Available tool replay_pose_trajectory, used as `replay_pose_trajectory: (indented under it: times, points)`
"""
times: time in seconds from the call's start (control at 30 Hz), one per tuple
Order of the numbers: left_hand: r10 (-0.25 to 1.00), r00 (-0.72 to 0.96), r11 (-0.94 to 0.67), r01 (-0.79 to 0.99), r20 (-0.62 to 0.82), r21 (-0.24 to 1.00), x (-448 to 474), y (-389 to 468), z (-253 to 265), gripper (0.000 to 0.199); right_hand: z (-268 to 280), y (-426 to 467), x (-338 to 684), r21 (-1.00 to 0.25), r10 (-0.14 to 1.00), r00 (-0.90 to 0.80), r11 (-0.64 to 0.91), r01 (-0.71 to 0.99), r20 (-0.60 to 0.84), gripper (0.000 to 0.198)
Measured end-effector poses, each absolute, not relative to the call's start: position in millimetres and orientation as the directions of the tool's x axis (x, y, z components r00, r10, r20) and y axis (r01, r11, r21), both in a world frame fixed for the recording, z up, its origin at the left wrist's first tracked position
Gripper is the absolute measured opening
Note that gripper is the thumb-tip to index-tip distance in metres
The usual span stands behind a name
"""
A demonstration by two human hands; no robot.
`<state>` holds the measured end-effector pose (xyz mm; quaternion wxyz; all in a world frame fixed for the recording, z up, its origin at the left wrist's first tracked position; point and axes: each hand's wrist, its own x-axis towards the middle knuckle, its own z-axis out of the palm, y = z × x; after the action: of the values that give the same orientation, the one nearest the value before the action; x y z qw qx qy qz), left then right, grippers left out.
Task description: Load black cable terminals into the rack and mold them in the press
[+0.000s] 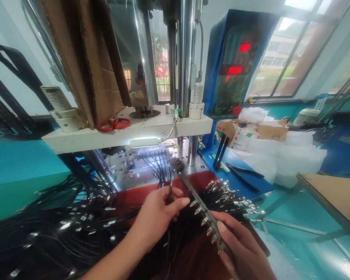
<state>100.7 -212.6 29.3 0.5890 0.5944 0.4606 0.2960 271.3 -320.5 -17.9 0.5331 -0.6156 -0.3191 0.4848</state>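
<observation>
My right hand [243,241] is wrapped round the near end of a long dark metal bar [202,204], which slants away toward the press. A row of several small metal connectors sticks out along the bar's left side. Left of the bar, my left hand [160,208] is closed in a pinch on a thin black cable [169,229] that hangs below the fingers. Its thumb points at the bar's connectors; whether it touches them I cannot tell. Beyond the hands, black cables [160,167] run into a lit mould [148,157] on the press bed.
Heaps of black cables [76,229] lie at left, and a bundle with metal ends [230,198] lies at right. Red-handled scissors [113,123] rest on the white press plate [163,130]. Pliers [245,175] lie on a blue surface below the control box [233,62]. White bags [288,155] stand behind.
</observation>
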Motion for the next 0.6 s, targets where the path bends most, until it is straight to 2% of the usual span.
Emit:
replay_pose_trajectory:
  times: [0.1,0.13,0.2,0.27,0.37,0.5,0.6]
  points:
    - [0.889,0.407,0.215,0.028,-0.208,0.976,92.9,-214.6,37.5,0.027,-18.7,-320.5,274.0,-0.97,0.916,0.32,-0.21,-0.124,-0.24,0.047]
    - [0.888,0.408,0.223,0.019,-0.211,0.975,90.3,-214.9,38.4,0.027,-18.8,-320.3,274.2,-0.969,0.92,0.309,-0.207,-0.135,-0.24,0.05]
    - [0.901,0.374,0.185,0.125,-0.219,0.975,85.9,-214.7,37.5,0.03,-18.8,-320.1,274.0,-0.969,0.926,0.298,-0.198,-0.146,-0.233,0.054]
    - [0.921,0.339,0.086,0.304,-0.192,0.949,83.4,-214.5,35.1,0.032,-18.7,-320.0,273.3,-0.974,0.925,0.311,-0.186,-0.133,-0.219,0.054]
    - [0.934,0.352,-0.131,0.481,-0.054,0.867,84.7,-215.5,32.1,0.027,-18.9,-320.3,271.7,-0.965,0.907,0.335,-0.218,-0.145,-0.255,0.048]
    - [0.93,0.362,-0.274,0.558,0.067,0.783,93.9,-217.8,29.6,0.019,-20.5,-320.9,269.6,-0.97,0.913,0.334,-0.201,-0.136,-0.236,0.046]
    - [0.915,0.395,-0.297,0.523,0.082,0.799,101.3,-216.8,24.9,0.02,-23.3,-321.6,269.8,-0.984,0.92,0.35,-0.151,-0.096,-0.175,0.045]
